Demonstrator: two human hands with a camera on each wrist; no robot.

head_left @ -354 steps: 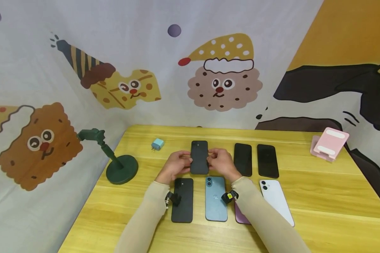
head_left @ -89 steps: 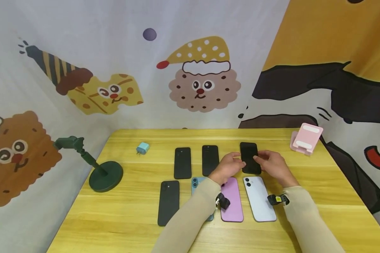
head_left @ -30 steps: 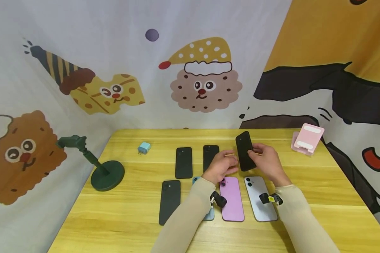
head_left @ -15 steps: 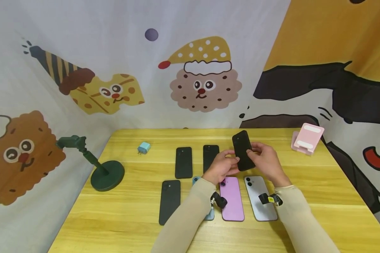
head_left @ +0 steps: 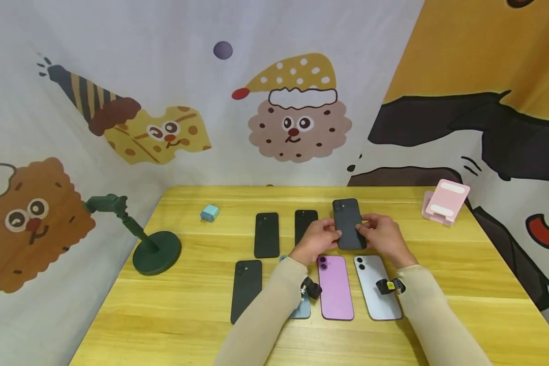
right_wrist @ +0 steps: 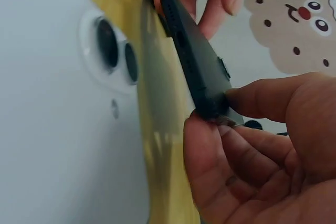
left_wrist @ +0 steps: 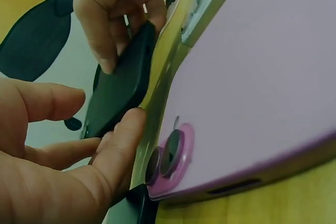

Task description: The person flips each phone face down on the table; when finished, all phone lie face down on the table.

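Both hands hold a black phone [head_left: 347, 223] by its long edges, back side up, low over the table at the right end of the far row. My left hand [head_left: 322, 238] pinches its left edge and my right hand [head_left: 377, 234] its right edge. The left wrist view shows the black phone [left_wrist: 118, 90] edge-on beside a pink phone [left_wrist: 252, 77]. In the right wrist view my thumb and fingers [right_wrist: 262, 103] pinch the black phone [right_wrist: 194, 61] above a white phone [right_wrist: 52, 129].
Two more black phones [head_left: 267, 235] [head_left: 305, 222] lie in the far row. The near row holds a black phone [head_left: 245, 290], a blue one [head_left: 302, 307] under my left forearm, a pink one [head_left: 335, 287] and a white one [head_left: 376, 287]. Around them stand a green stand [head_left: 155, 249], a blue plug [head_left: 209, 213] and a pink holder [head_left: 446, 201].
The black phone was lifted off the table and tilted up on edge. It has been turned over and lowered, and now lies nearly flat with its camera side up.
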